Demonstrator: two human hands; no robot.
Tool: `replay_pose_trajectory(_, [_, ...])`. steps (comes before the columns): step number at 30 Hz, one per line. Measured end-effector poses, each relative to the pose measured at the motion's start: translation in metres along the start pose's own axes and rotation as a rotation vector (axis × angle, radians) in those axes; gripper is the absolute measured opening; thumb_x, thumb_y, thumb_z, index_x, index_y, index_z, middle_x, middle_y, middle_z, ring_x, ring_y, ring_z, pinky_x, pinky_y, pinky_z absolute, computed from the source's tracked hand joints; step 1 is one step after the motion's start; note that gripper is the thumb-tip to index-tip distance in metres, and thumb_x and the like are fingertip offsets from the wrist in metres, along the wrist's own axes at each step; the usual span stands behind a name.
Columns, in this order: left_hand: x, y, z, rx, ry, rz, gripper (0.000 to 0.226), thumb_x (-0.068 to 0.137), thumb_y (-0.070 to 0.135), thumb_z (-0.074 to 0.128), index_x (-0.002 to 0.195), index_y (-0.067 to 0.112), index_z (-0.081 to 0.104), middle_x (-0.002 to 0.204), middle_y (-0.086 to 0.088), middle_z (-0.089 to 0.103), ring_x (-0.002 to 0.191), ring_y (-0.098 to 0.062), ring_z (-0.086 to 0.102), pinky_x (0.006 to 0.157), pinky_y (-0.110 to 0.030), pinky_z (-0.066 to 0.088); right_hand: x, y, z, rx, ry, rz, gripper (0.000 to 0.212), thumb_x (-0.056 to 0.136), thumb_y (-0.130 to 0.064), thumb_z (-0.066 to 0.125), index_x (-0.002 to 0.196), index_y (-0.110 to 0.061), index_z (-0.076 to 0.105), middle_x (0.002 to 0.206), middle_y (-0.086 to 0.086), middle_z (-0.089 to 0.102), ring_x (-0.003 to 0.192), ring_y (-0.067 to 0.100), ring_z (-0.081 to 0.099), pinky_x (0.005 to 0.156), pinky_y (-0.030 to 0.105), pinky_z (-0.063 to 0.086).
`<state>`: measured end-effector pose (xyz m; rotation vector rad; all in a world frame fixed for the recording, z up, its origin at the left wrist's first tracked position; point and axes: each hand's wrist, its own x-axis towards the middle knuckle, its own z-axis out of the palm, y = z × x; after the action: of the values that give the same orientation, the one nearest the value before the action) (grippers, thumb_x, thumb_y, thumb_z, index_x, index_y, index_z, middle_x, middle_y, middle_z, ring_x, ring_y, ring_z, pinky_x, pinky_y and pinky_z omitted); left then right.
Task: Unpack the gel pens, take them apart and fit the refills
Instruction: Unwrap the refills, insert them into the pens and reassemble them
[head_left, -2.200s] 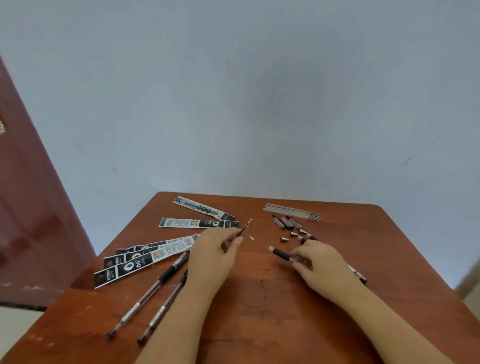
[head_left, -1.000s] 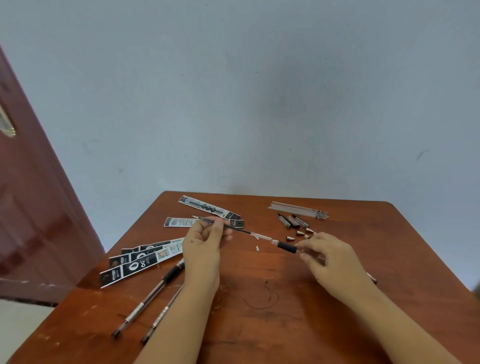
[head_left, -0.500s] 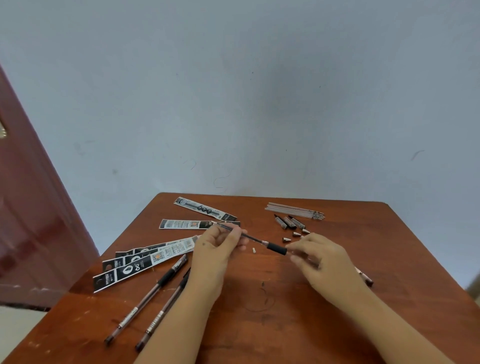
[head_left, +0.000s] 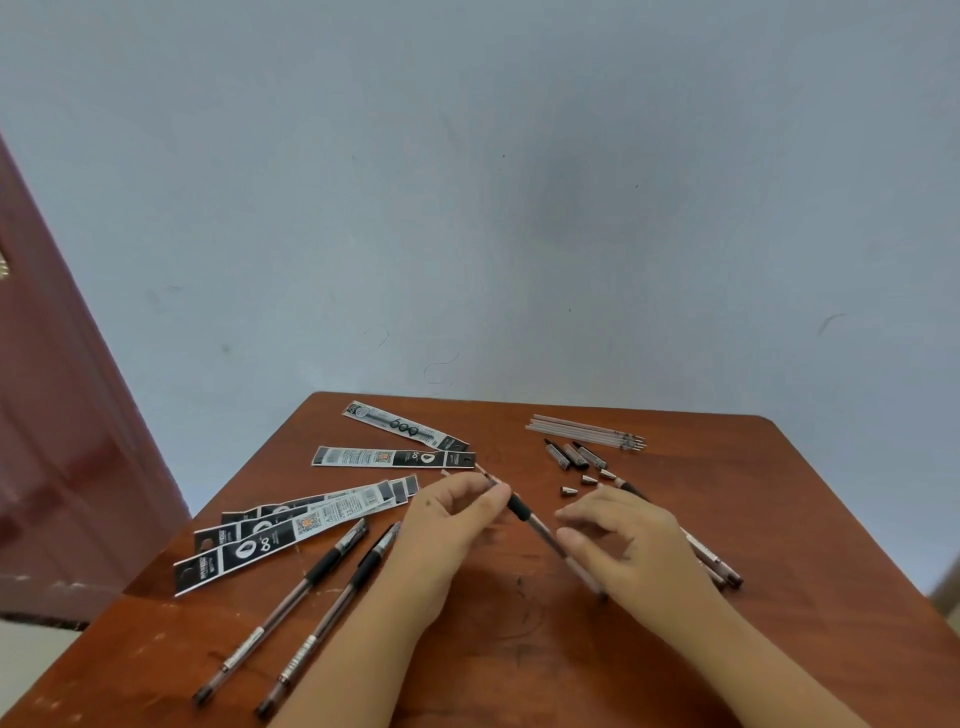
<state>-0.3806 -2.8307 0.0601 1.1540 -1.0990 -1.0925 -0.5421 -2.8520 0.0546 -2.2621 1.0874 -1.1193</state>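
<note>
L hand (head_left: 447, 519) is pinching the pen (head_left: 540, 525) near its black grip, holding it just above the table (head_left: 779, 519). R hand (head_left: 628, 540) is holding the pen's see-thru end w/ thumb & fingers. Refills (head_left: 587, 431) are lying at the far edge.

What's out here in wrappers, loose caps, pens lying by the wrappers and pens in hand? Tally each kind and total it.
Wrappers: 5
Loose caps: 3
Whole pens by the wrappers: 2
Held pen, pinched by the left hand: 1
Total: 11
</note>
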Motion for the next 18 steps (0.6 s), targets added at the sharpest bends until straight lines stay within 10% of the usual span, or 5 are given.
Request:
replay_pose_trajectory(11, [0.008, 0.010, -0.017, -0.128, 0.337, 0.146, 0.019, 0.089, 0.014, 0.048, 0.078, 0.018, 0.062, 0.046, 0.007, 0.057, 0.039, -0.001, 0.044, 0.039, -0.012, 0.038, 0.004, 0.010, 0.007, -0.124, 0.022, 0.103, 0.015, 0.080, -0.017, 0.060, 0.089, -0.009, 0.071, 0.086, -0.005, 0.063, 0.075, -0.011, 0.049, 0.072, -0.003, 0.037])
replay_pose_trajectory(18, [0.005, 0.006, -0.021, 0.590, 0.378, 0.451, 0.021, 0.088, 0.017, 0.054, 0.105, 0.018, 0.065, 0.084, 0.013, 0.058, 0.076, -0.003, 0.049, 0.068, -0.012, 0.035, 0.043, -0.008, 0.029, -0.399, -0.256, 0.213, 0.030, 0.087, -0.033, 0.051, 0.111, -0.017, 0.061, 0.110, 0.000, 0.061, 0.098, 0.011, 0.054, 0.087, 0.022, 0.040])
